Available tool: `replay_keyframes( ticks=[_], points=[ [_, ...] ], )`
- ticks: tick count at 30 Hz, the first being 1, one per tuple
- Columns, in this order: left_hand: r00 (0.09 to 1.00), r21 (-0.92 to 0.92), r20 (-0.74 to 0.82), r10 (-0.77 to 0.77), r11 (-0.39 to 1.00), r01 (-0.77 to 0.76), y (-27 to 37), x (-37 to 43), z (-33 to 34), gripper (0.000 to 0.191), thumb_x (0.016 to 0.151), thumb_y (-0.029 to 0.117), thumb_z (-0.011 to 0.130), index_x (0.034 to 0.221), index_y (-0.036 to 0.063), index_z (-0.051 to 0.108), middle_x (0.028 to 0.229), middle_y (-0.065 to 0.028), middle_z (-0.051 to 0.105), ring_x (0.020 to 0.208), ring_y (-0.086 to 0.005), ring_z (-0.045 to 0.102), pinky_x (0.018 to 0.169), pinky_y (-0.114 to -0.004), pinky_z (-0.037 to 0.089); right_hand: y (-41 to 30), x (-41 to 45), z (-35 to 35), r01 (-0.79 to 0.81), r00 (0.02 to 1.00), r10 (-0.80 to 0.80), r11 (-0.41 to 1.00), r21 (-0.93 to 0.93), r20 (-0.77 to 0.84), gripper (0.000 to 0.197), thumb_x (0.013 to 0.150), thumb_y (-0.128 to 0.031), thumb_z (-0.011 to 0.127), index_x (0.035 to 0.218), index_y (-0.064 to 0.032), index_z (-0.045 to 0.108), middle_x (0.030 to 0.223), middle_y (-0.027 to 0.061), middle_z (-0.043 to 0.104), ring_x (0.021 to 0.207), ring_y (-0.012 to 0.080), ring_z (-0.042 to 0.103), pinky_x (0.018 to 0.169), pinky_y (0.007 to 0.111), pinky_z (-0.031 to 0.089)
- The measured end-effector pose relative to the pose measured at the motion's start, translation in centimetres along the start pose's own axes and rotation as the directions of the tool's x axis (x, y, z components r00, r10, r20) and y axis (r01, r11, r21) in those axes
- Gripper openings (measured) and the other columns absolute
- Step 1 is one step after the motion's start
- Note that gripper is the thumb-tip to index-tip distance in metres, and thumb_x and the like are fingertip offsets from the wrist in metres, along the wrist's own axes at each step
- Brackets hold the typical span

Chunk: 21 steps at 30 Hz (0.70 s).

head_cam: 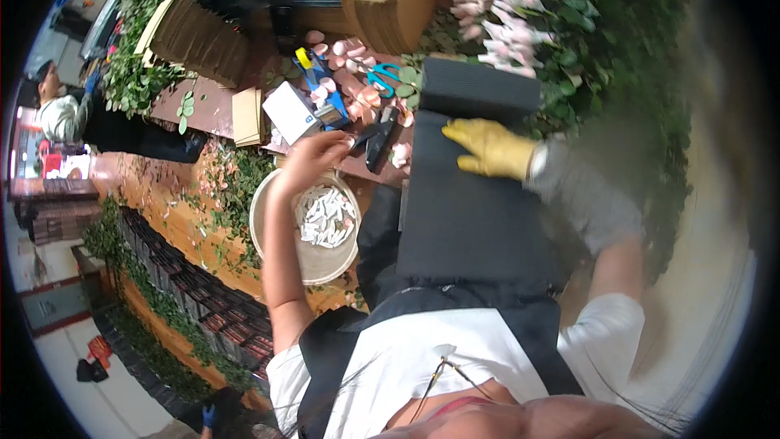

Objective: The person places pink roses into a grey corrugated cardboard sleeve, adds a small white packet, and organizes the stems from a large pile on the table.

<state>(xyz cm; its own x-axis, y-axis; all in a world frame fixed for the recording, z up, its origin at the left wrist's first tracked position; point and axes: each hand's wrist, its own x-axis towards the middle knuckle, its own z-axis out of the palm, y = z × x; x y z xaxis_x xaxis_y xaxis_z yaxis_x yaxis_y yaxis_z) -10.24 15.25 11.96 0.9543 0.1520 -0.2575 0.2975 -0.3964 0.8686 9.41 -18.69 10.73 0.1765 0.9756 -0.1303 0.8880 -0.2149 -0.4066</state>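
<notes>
My left hand (320, 157), bare and slightly blurred, reaches over the table edge. Its fingertips are beside a black stapler-like tool (382, 139); whether they grip it is unclear. My right hand (487, 147) wears a yellow glove and rests with fingers apart on a flat black sheet (469, 225) before me. Beyond that sheet lies a black ribbed piece (481, 86). Near my left hand are a white box (290, 112), a blue tape dispenser (326, 88) with a yellow roll, and teal-handled scissors (384, 79). Pink petals (362, 94) are scattered around them.
A whitish bucket (259, 238) holding white strips (326, 216) stands below the table at left. Cardboard stacks (192, 36) and a folded carton (390, 3) line the back. Sleeved pink roses (518, 6) and foliage (621, 61) fill the right. Another person (64, 113) stands far left.
</notes>
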Motion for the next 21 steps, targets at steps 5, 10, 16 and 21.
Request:
replay_keyframes(
  ticks=[5, 10, 16, 21],
  points=[
    [0.586, 0.414, -0.787, 0.19, 0.868, 0.274, -11.5, 1.5, -14.2, 0.033, 0.092, 0.032, 0.071, 0.113, 0.0073, 0.074, 0.11, -0.0196, 0.072, 0.1, -0.0359, 0.07, 0.087, -0.044, 0.054, -3.2, -0.9, 2.4, -0.069, 0.996, 0.05, 0.96, -0.27, -0.077, 0.079, 0.086, -0.03, 0.07, 0.15, 0.0017, 0.037, 0.15, 0.0194, 0.045, 0.136, 0.0337, 0.045, 0.11, 0.041, 0.04],
    [0.611, 0.411, -0.767, -0.198, 0.579, 0.704, -19.5, 7.6, -16.0, 0.091, 0.073, 0.05, 0.085, 0.144, 0.008, 0.046, 0.129, -0.0279, 0.062, 0.12, -0.0448, 0.06, 0.103, -0.05, 0.047, -2.9, -0.8, 2.1, -0.098, 0.994, 0.081, 0.962, -0.255, -0.077, 0.078, 0.085, -0.032, 0.071, 0.149, 0.0009, 0.04, 0.148, 0.0181, 0.048, 0.134, 0.0329, 0.048, 0.11, 0.04, 0.04],
    [0.472, 0.278, -0.877, -0.093, 0.702, 0.656, -16.6, 5.8, -14.9, 0.099, 0.073, 0.031, 0.089, 0.145, -0.0064, 0.033, 0.119, -0.0347, 0.06, 0.109, -0.0509, 0.062, 0.09, -0.052, 0.054, -3.1, -0.3, 1.6, -0.142, 0.99, 0.133, 0.968, -0.209, -0.056, 0.076, 0.088, -0.033, 0.07, 0.15, -0.001, 0.039, 0.15, 0.0177, 0.048, 0.136, 0.0308, 0.047, 0.111, 0.04, 0.04],
    [0.972, -0.128, -0.21, -0.105, 0.989, 0.08, -3.8, 2.9, -8.8, 0.09, 0.084, 0.016, 0.076, 0.157, 0.0023, 0.024, 0.119, -0.0145, 0.062, 0.103, -0.0245, 0.065, 0.074, -0.034, 0.058, -2.3, -1.1, 2.3, -0.179, 0.983, 0.167, 0.967, -0.18, -0.081, 0.077, 0.087, -0.032, 0.069, 0.151, -0.0013, 0.038, 0.151, 0.0178, 0.046, 0.136, 0.0316, 0.047, 0.112, 0.04, 0.039]
  ],
)
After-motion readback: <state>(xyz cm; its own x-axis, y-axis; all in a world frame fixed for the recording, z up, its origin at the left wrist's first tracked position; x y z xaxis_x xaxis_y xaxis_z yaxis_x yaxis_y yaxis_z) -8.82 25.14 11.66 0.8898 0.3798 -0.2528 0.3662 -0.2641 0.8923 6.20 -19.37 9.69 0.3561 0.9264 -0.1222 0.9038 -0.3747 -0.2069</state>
